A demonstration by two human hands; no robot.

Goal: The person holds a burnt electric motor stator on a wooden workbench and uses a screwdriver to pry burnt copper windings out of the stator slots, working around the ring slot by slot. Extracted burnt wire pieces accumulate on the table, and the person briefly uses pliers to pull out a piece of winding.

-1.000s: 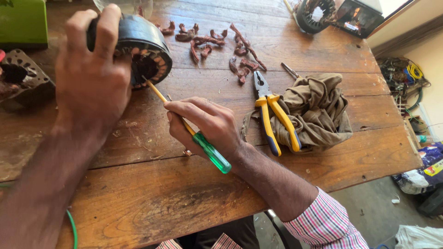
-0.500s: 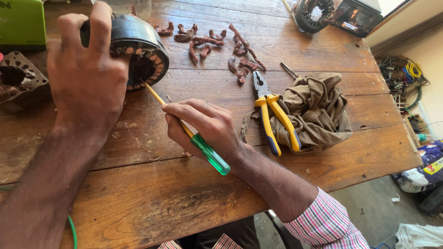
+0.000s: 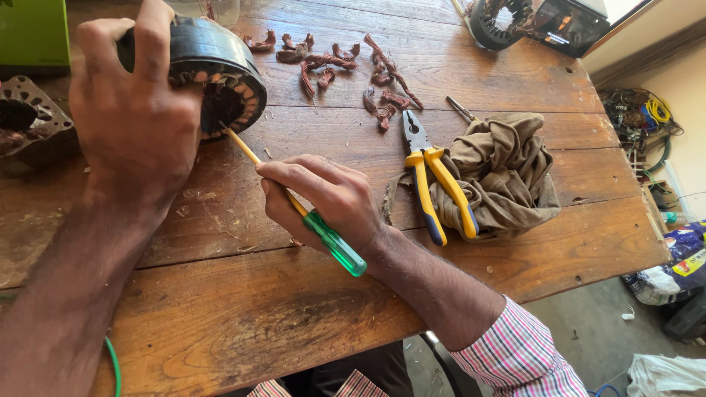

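The left hand (image 3: 136, 121) grips a round motor stator (image 3: 213, 73) near the far left corner of the wooden table (image 3: 243, 323), fingers curled over its dark casing. The right hand (image 3: 331, 198) pinches a green-handled screwdriver (image 3: 309, 220), its tip at the stator's windings (the exact contact is hard to see). Yellow-handled pliers (image 3: 434, 184) lie against a crumpled brown rag (image 3: 507, 176) toward the right edge.

Worn wooden plank table (image 3: 456, 73) stood in bright sunlight. Grey concrete floor (image 3: 588, 331) lay below at right; a pale wall (image 3: 687, 88) rose behind tangled cables (image 3: 636, 117).
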